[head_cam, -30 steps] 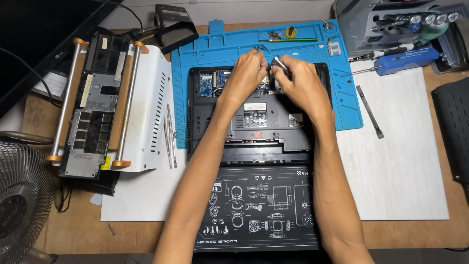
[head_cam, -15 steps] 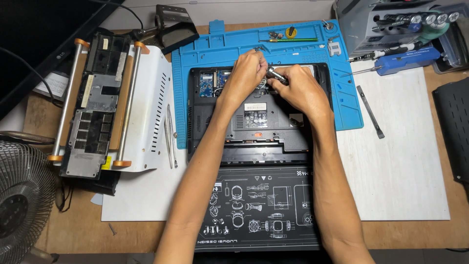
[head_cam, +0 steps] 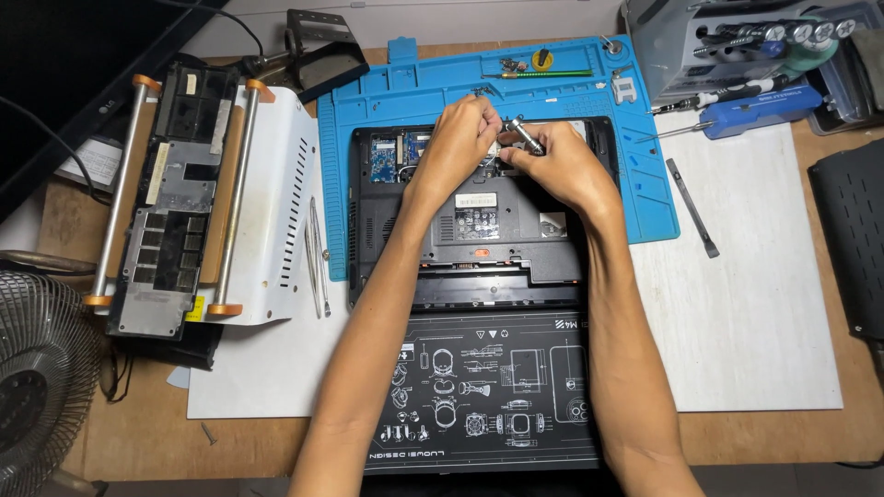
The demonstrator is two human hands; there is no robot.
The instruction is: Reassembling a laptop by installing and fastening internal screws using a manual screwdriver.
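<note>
An opened black laptop base [head_cam: 479, 221] lies upside down on a blue silicone work mat [head_cam: 414, 92], its circuit boards showing at the upper left. My right hand [head_cam: 552, 166] is closed around a small silver screwdriver [head_cam: 525, 136] whose handle points up and left, over the laptop's far edge. My left hand [head_cam: 460, 138] rests beside it on the same spot, fingertips pinched near the driver's tip. What the fingers pinch is hidden.
A black printed mat [head_cam: 488, 387] lies in front of the laptop. Left: a white perforated metal cover [head_cam: 276, 202] with a dark panel and tweezers [head_cam: 318, 258]. Right: a pry tool [head_cam: 692, 207], blue screwdrivers [head_cam: 755, 101], a grey tool case [head_cam: 737, 37]. A fan [head_cam: 37, 387] sits bottom left.
Both hands stay at the laptop's far edge. The screwdriver in my right hand has tilted slightly, and my fingers have shifted a little around it.
</note>
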